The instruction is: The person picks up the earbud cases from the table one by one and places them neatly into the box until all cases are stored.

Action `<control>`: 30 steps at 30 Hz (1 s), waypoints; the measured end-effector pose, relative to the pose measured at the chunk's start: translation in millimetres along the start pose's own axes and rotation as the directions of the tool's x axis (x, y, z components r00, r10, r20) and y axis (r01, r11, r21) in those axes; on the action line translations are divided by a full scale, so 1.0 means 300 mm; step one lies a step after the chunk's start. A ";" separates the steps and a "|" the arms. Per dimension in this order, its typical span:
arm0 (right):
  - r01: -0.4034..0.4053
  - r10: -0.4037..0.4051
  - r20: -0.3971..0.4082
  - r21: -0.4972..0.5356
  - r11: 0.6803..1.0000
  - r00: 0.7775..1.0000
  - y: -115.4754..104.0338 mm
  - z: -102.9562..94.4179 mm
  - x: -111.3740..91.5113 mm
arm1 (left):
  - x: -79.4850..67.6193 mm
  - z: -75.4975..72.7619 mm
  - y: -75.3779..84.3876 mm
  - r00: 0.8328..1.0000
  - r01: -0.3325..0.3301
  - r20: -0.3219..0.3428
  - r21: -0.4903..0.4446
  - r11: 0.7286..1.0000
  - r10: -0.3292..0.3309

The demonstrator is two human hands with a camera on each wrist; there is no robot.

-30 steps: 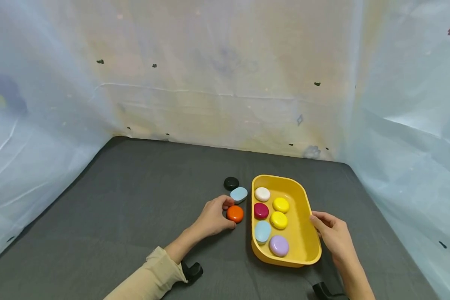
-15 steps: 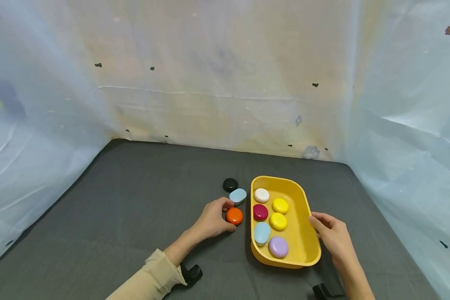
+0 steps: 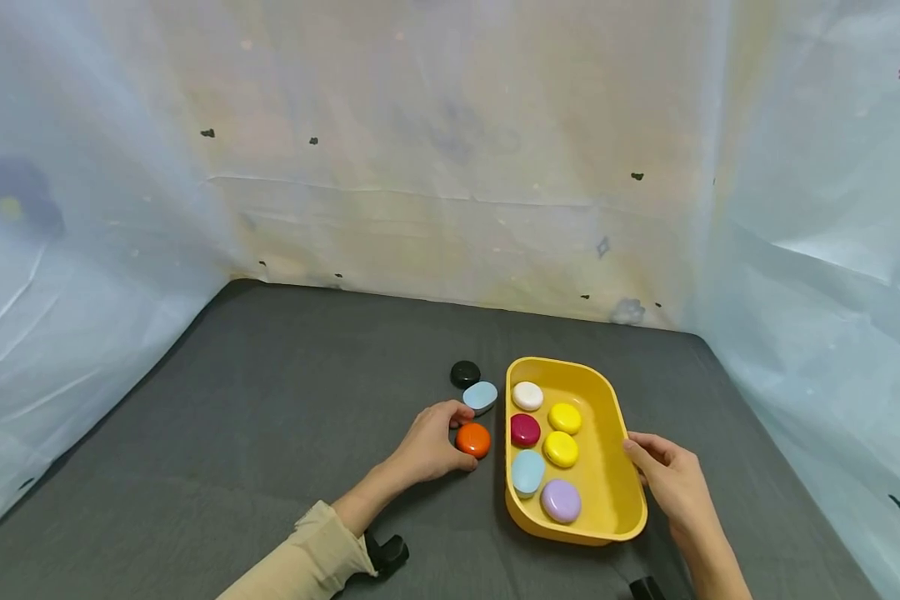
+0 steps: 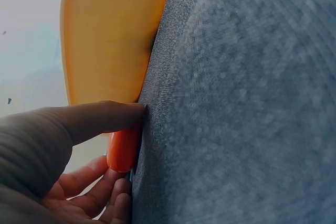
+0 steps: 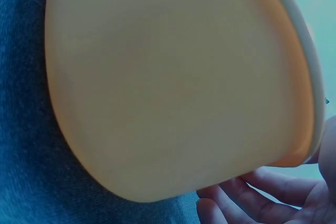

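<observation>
My left hand (image 3: 432,446) curls its thumb and fingers round a glossy orange disc (image 3: 473,440), which lies on the dark cloth. In the left wrist view the thumb crosses in front of that disc (image 4: 124,150), with fingertips at its lower end. My right hand (image 3: 673,477) grips the right side of a yellow tray (image 3: 621,467), thumb at the rim and fingers outside below it. Inside the tray lie a white piece (image 3: 527,396), a crimson one (image 3: 525,430), two yellow discs (image 3: 561,449), a light blue piece (image 3: 528,472) and a lilac disc (image 3: 561,501).
Beyond my left fingers, a light blue piece (image 3: 480,397) and a black disc (image 3: 465,374) lie on the dark grey cloth (image 3: 307,383), left of the tray. Pale patterned sheets (image 3: 435,167) stand as walls at the back and both sides.
The head view shifts slightly. Both hands, the orange disc and the tray keep their places relative to one another.
</observation>
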State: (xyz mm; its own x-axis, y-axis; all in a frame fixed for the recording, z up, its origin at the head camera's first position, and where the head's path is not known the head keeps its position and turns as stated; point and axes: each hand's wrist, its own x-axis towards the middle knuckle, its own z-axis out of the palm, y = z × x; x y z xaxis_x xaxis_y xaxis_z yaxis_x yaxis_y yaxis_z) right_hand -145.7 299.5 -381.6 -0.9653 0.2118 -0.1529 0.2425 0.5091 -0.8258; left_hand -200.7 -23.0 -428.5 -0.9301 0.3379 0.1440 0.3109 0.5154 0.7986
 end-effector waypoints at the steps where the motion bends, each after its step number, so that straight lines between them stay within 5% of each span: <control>1: 0.000 0.000 0.000 0.001 1.000 1.000 0.000 -0.001 0.000 | 0.000 0.001 -0.001 1.000 0.000 0.000 0.000 1.000 0.000; 30: -0.009 0.009 -0.005 -0.020 1.000 1.000 0.003 0.005 0.002 | 0.003 -0.021 0.010 0.999 -0.015 -0.047 -0.012 1.000 0.014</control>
State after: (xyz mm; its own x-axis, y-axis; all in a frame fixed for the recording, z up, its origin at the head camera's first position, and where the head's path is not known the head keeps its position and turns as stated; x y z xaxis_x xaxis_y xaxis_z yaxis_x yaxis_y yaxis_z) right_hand -146.2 298.9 -383.3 -0.9625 0.2207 -0.1579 0.2535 0.5240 -0.8131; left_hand -201.8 -26.2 -422.3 -0.9339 0.3073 0.1827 0.3220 0.5008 0.8034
